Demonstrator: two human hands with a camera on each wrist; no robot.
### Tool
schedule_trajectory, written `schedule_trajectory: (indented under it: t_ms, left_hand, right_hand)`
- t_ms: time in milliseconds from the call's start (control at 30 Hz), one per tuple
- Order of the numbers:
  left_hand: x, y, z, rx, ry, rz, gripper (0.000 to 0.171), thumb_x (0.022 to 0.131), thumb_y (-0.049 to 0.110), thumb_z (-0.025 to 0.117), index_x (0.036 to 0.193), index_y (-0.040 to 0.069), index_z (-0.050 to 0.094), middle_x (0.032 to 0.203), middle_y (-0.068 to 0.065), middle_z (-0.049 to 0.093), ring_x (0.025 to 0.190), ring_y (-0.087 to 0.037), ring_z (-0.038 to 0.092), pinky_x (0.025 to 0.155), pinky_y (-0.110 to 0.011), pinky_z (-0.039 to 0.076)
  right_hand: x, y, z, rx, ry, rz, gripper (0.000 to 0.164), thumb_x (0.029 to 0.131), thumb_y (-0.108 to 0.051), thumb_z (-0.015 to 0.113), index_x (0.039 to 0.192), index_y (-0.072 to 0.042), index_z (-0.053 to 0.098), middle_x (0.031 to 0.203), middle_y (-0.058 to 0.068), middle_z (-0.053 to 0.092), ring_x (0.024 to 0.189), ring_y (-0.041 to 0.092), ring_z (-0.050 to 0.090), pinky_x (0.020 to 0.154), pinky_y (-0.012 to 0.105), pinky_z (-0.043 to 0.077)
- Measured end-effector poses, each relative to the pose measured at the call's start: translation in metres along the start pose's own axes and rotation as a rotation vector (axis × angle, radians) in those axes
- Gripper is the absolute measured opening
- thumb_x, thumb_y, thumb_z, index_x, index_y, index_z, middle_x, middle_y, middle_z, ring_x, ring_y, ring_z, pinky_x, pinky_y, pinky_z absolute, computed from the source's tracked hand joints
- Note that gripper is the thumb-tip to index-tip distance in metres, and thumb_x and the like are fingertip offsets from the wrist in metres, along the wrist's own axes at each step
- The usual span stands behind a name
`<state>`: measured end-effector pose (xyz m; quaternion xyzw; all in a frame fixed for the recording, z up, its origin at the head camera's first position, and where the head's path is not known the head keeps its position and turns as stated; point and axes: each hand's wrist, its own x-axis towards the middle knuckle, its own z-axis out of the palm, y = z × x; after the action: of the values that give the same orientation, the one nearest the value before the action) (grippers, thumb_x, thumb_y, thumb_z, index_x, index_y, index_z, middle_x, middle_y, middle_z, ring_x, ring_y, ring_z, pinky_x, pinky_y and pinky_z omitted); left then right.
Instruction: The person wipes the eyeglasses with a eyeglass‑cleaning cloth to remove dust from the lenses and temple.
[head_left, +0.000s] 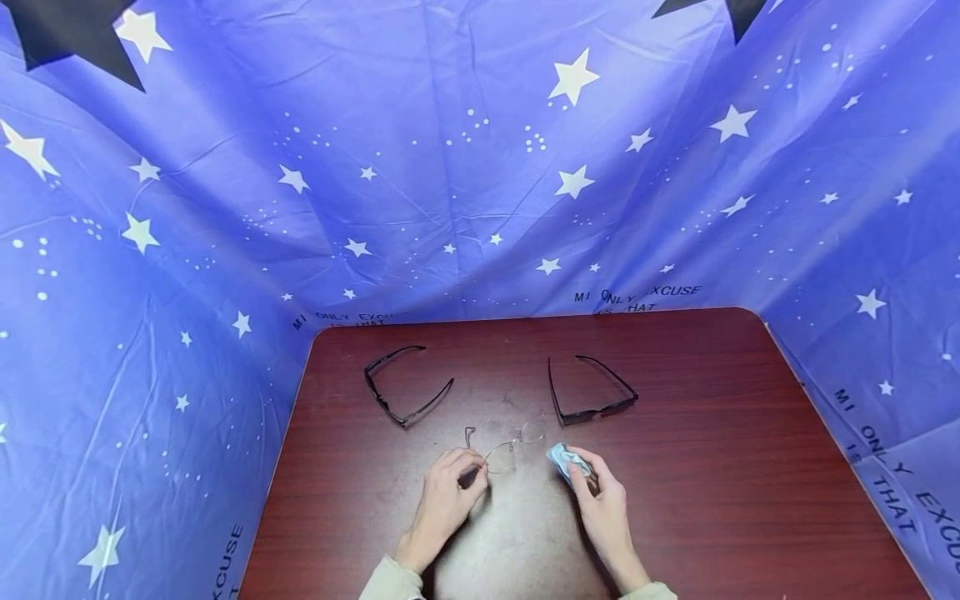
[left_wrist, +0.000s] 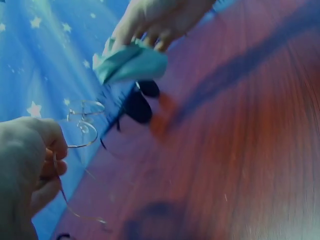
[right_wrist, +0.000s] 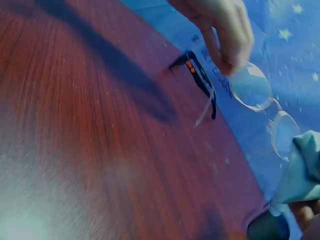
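Thin wire-rimmed eyeglasses (head_left: 501,457) with clear round lenses are held above the table, their temples unfolded. My left hand (head_left: 448,493) pinches them at one end of the frame, between thumb and fingers. A light blue cloth (head_left: 564,461), bunched up, is gripped in my right hand (head_left: 604,502), just right of the glasses. In the head view the cloth and the lenses are apart. The left wrist view shows the glasses (left_wrist: 85,125) near edge-on, with one temple hanging below the left fingers.
On the reddish-brown table (head_left: 712,433), black-framed glasses (head_left: 385,400) lie unfolded at the back left. Dark sunglasses (head_left: 596,412) lie unfolded at the back right. A blue star-printed curtain (head_left: 450,167) encloses the table's back and sides.
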<state>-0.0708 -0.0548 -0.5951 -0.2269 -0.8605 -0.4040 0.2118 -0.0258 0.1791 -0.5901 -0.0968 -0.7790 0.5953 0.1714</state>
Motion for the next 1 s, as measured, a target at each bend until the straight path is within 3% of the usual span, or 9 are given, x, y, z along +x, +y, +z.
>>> schedule_trajectory:
  t_ms: [133,300,467,567,700,833,900,1000]
  left_hand:
    - [0.002,0.015,-0.002,-0.095,-0.017,-0.091,0.011,0.079,0.001,0.076,0.082,0.012,0.074,0.087,0.002,0.075,0.082,-0.014,0.072,0.079,-0.023,0.059]
    - [0.005,0.029,-0.003,-0.139,-0.007,-0.129,0.012,0.079,0.002,0.078,0.081,0.013,0.074,0.084,0.003,0.074,0.078,-0.011,0.07,0.073,-0.021,0.057]
    - [0.006,0.041,-0.003,-0.216,0.007,-0.153,0.013,0.08,0.001,0.08,0.083,0.013,0.075,0.087,0.003,0.075,0.081,-0.011,0.071,0.075,-0.022,0.056]
    - [0.008,0.046,-0.003,-0.287,-0.002,-0.197,0.011,0.083,0.002,0.079,0.085,0.013,0.076,0.09,-0.001,0.076,0.086,-0.013,0.072,0.081,-0.023,0.057]
    - [0.009,0.051,-0.004,-0.364,-0.024,-0.266,0.008,0.087,0.004,0.078,0.088,0.012,0.078,0.093,-0.005,0.077,0.091,-0.013,0.072,0.086,-0.022,0.057]
    - [0.01,0.054,-0.005,-0.437,-0.03,-0.314,0.017,0.085,-0.003,0.075,0.092,0.012,0.079,0.095,0.0,0.077,0.094,-0.011,0.072,0.087,-0.025,0.06]
    - [0.01,0.055,-0.006,-0.486,-0.033,-0.348,0.019,0.085,-0.006,0.074,0.094,0.01,0.079,0.095,0.0,0.076,0.095,-0.012,0.072,0.087,-0.028,0.061]
    - [0.011,0.058,-0.007,-0.57,-0.053,-0.409,0.014,0.087,-0.006,0.073,0.094,0.005,0.078,0.097,-0.005,0.075,0.098,-0.017,0.073,0.089,-0.03,0.061]
  right_hand:
    - [0.001,-0.006,0.013,-0.027,0.052,-0.226,0.034,0.09,0.012,0.068,0.12,-0.004,0.071,0.11,0.016,0.075,0.098,-0.003,0.062,0.085,0.007,0.048]
    - [0.003,-0.01,0.029,-0.057,0.068,-0.532,0.046,0.079,0.022,0.067,0.121,0.003,0.069,0.11,0.02,0.07,0.107,0.007,0.063,0.099,0.009,0.043]
    - [0.003,-0.01,0.041,-0.066,0.041,-0.706,0.046,0.075,0.016,0.067,0.12,0.006,0.07,0.11,0.021,0.066,0.104,0.026,0.061,0.105,0.013,0.042]
    - [0.002,-0.013,0.044,-0.072,0.036,-0.75,0.04,0.078,0.006,0.067,0.118,0.005,0.072,0.108,0.019,0.066,0.102,0.031,0.058,0.105,0.015,0.041]
    - [0.0,-0.02,0.046,-0.081,0.021,-0.775,0.028,0.094,-0.009,0.065,0.118,0.002,0.074,0.107,0.014,0.068,0.1,0.028,0.059,0.104,0.016,0.041]
    - [-0.005,-0.024,0.047,-0.089,-0.035,-0.809,0.029,0.105,-0.022,0.058,0.118,-0.003,0.076,0.106,0.01,0.069,0.099,0.024,0.06,0.103,0.014,0.042]
    - [-0.006,-0.027,0.048,-0.086,-0.06,-0.82,0.027,0.104,-0.019,0.058,0.118,-0.003,0.076,0.106,0.01,0.069,0.099,0.023,0.06,0.102,0.015,0.043]
    - [-0.004,-0.028,0.046,-0.1,-0.066,-0.814,0.027,0.095,-0.009,0.062,0.119,-0.004,0.075,0.108,0.009,0.069,0.1,0.023,0.06,0.102,0.015,0.042]
